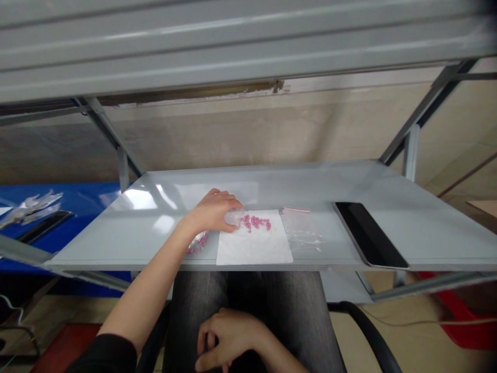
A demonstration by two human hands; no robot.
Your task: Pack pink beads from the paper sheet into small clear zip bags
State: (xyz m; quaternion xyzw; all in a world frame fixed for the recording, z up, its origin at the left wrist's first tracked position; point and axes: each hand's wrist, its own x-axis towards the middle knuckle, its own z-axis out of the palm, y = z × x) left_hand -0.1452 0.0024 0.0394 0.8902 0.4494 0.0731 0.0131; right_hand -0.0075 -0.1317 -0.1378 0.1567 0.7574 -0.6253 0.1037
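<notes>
My left hand [216, 211] reaches onto the grey shelf and is closed around a small clear plastic cup [234, 217], tipped on its side. The cup's mouth faces right, toward a loose patch of pink beads [255, 223] on a white sheet of paper [254, 251]. Partly hidden behind my left wrist lies a clear bag of pink beads [198, 242]. My right hand [229, 335] rests on my lap below the shelf edge, loosely curled with a gap between thumb and fingers, and nothing shows in it.
A clear zip bag [303, 230] lies right of the paper. Farther right is a black tablet [368, 233] near the front edge. A shelf panel [233, 46] hangs overhead, with metal struts [411, 150] at both sides. At left, a blue table [89, 207] bears plastic bags [33, 207].
</notes>
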